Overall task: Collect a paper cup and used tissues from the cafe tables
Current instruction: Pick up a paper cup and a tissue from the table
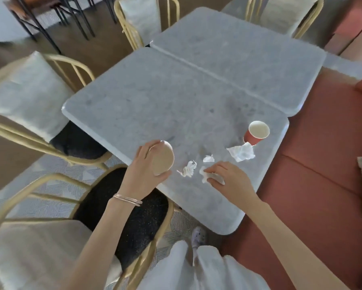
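Head view. The left grip [142,164] is closed around a tan container [162,158], held on its side just above the near edge of the worktop [144,101], flat round end toward the camera; whether it is a cup cannot be told. Thin bangles [127,199] circle that wrist. The right grip [228,176] is lowered onto the worktop, thumb and fingertips pinching the first tissue [204,174] against the surface.

Counts: four crumpled white tissues, all on the near worktop. The first is under the right grip. The second tissue [188,168] lies between the two grips. The third tissue [209,158], the smallest, lies just beyond the right fingertips. The fourth tissue [241,152], the largest, lies just beside the base of the red paper cup [257,132]. One red paper cup stands upright near the right edge, mouth open. There are two grey marble worktops, the far worktop [238,59] butted against the near one. Four cream-framed chairs [29,91] stand around them, and one red bench [322,164] runs along the right.
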The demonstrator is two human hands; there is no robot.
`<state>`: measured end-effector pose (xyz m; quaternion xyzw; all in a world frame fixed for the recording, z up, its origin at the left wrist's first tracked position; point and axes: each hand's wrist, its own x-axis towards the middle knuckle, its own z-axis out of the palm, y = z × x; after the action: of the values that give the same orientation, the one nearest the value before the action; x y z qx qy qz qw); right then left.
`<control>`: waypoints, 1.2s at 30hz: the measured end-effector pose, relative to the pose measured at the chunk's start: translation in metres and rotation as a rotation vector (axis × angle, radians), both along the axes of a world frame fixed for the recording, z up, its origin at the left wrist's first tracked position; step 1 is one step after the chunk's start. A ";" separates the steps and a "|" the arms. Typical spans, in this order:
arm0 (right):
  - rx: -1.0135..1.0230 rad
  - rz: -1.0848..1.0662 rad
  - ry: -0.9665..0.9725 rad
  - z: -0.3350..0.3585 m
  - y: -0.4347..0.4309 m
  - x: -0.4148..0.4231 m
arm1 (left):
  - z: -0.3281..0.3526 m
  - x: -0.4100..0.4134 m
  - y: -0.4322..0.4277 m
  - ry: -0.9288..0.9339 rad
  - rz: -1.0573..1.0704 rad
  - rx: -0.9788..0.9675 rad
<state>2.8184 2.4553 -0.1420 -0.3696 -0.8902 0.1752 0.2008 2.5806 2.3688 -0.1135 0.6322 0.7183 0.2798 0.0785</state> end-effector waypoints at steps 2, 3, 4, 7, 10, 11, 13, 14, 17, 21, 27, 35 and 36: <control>-0.027 0.013 -0.001 -0.007 0.011 -0.009 | 0.002 -0.006 0.004 -0.006 0.030 -0.002; -0.020 0.019 0.006 -0.012 0.017 -0.014 | 0.002 -0.009 0.007 -0.010 0.040 -0.007; -0.008 0.028 0.008 -0.015 0.023 -0.019 | 0.002 -0.011 0.011 -0.016 0.047 -0.011; -0.009 0.038 -0.006 -0.026 0.038 -0.033 | -0.009 -0.019 0.027 -0.051 0.055 -0.031; -0.007 0.006 0.007 -0.037 0.050 -0.047 | -0.026 -0.030 0.042 -0.087 0.042 -0.067; -0.017 0.005 0.009 -0.042 0.054 -0.052 | -0.032 -0.033 0.046 -0.101 0.039 -0.079; -0.076 0.005 -0.001 -0.054 0.059 -0.062 | -0.043 -0.038 0.053 -0.128 0.040 -0.101; -0.110 -0.001 -0.006 -0.062 0.061 -0.067 | -0.049 -0.040 0.055 -0.135 0.041 -0.118; -0.158 -0.012 -0.043 -0.085 0.066 -0.077 | -0.067 -0.043 0.061 -0.151 0.021 -0.182; -0.158 0.032 -0.110 -0.104 0.068 -0.083 | -0.088 -0.043 0.065 -0.160 -0.030 -0.256; -0.201 0.069 -0.163 -0.126 0.061 -0.077 | -0.099 -0.040 0.073 -0.217 -0.041 -0.253; -0.066 0.013 -0.187 -0.135 0.048 -0.066 | -0.101 -0.031 0.074 -0.230 -0.081 -0.251; -0.045 0.002 -0.160 -0.135 0.048 -0.064 | -0.101 -0.030 0.074 -0.224 -0.091 -0.249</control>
<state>2.7548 2.5033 -0.2772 -0.3860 -0.8996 0.1651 0.1204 2.5502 2.4432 -0.2146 0.6144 0.7047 0.2536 0.2482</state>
